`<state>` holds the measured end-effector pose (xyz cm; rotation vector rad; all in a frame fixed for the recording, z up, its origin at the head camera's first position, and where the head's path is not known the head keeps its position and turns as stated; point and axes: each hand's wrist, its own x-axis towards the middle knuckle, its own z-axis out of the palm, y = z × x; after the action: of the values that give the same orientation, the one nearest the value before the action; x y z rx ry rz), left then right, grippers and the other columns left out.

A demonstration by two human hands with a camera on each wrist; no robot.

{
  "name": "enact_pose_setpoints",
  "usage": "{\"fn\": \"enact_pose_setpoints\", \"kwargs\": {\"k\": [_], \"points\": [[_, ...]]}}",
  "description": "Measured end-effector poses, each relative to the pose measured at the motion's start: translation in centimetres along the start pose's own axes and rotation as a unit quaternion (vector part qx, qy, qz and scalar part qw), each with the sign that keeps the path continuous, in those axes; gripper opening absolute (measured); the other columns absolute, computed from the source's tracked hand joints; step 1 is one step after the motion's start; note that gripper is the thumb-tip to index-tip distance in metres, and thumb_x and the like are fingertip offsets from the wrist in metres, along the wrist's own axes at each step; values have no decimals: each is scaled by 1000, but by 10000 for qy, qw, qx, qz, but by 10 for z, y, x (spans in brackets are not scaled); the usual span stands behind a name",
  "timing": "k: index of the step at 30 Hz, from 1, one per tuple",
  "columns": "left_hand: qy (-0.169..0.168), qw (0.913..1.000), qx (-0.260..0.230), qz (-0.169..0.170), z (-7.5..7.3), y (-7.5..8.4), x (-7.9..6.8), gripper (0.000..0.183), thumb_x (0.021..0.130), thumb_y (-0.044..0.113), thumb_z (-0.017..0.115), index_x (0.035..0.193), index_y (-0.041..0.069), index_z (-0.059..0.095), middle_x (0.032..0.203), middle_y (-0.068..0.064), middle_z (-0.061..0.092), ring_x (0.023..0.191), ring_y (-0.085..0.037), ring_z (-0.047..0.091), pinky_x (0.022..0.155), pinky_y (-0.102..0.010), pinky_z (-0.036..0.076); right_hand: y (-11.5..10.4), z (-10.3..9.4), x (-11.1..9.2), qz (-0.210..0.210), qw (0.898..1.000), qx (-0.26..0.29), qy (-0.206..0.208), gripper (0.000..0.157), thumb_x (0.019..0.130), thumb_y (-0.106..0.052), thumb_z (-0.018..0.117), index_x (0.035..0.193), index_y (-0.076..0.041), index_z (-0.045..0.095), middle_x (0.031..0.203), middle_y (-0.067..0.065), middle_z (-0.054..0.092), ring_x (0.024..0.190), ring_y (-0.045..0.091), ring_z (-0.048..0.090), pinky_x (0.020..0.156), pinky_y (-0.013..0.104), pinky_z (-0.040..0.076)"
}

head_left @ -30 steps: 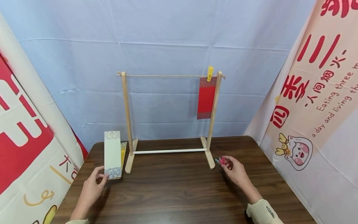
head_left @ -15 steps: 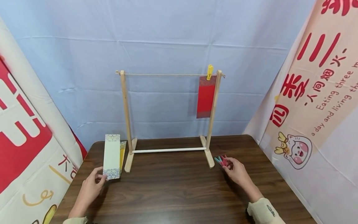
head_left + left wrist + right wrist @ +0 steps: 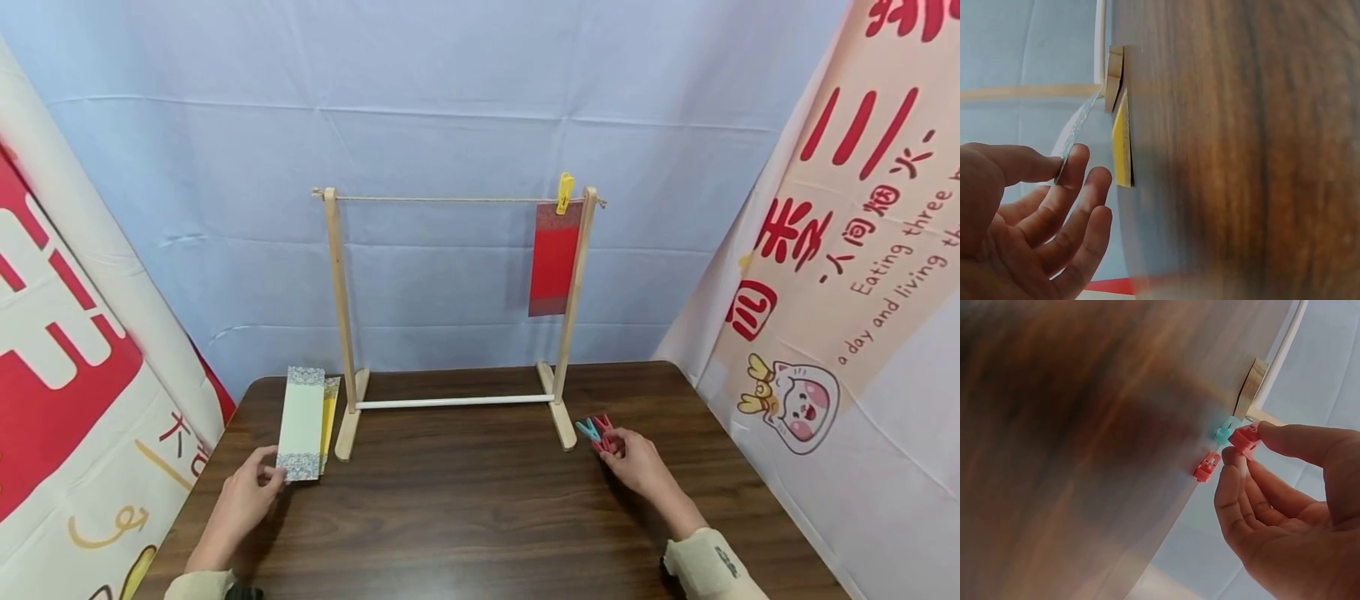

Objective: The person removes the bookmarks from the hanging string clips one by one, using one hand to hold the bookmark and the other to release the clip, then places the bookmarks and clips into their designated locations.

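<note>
My left hand (image 3: 242, 504) pinches the lower left corner of a pale green card (image 3: 302, 417) with patterned ends, thumb above and fingers beneath. In the left wrist view the card slants up from the table, over a yellow card (image 3: 1122, 147) lying there. By the stand's right foot, my right hand (image 3: 639, 467) pinches a red clothespin (image 3: 1245, 439) between thumb and fingertips. Beside it on the table lie a teal clothespin (image 3: 1225, 432) and a second red clothespin (image 3: 1207, 467).
A wooden stand (image 3: 341, 300) with a string (image 3: 450, 199) across its top stands at the back. A yellow clothespin (image 3: 565, 196) holds a red card (image 3: 553, 267) at the string's right end. A white rod (image 3: 457, 402) joins the feet. Blue cloth (image 3: 450, 100) hangs behind.
The pale card's far end has come down and swung slightly right in my left hand. On the right, the clothespins show more spread apart, with the held one nearer me.
</note>
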<state>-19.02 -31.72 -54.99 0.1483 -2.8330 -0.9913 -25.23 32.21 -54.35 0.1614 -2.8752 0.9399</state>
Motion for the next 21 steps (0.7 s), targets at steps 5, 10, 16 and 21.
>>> {"fn": "enact_pose_setpoints", "kwargs": {"k": [5, 10, 16, 21], "points": [[-77, 10000, 50, -14, -1, 0, 4, 46, 106, 12, 64, 146, -6, 51, 95, -9, 80, 81, -21, 72, 85, -53, 54, 0, 2, -1, 37, 9999, -79, -82, 28, 94, -1, 77, 118, 11, 70, 86, 5, 67, 76, 16, 61, 69, 35, 53], [-220, 9997, -64, -82, -1, -1, 4, 46, 106, 12, 63, 146, -7, 51, 91, -6, 78, 70, -15, 66, 71, -38, 51, 1, 4, 0, 52, 9998, -149, -150, 26, 92, 0, 78, 115, 10, 71, 82, 4, 65, 74, 15, 59, 67, 33, 51], [-327, 9990, -254, -158, 1, -2, 7, 46, 105, 11, 63, 146, -8, 51, 89, -7, 78, 68, -17, 68, 61, -31, 51, 2, 4, 3, -68, 9993, -298, -211, 23, 91, 0, 79, 111, 10, 72, 81, 4, 64, 74, 16, 59, 68, 35, 52], [-337, 9990, -250, -173, 3, -3, 9, 45, 104, 9, 62, 144, -9, 52, 88, -8, 77, 71, -17, 69, 61, -32, 51, 1, 4, 6, -206, 9990, -345, -181, 21, 90, 1, 79, 108, 10, 72, 81, 6, 65, 73, 17, 59, 68, 36, 52]]}}
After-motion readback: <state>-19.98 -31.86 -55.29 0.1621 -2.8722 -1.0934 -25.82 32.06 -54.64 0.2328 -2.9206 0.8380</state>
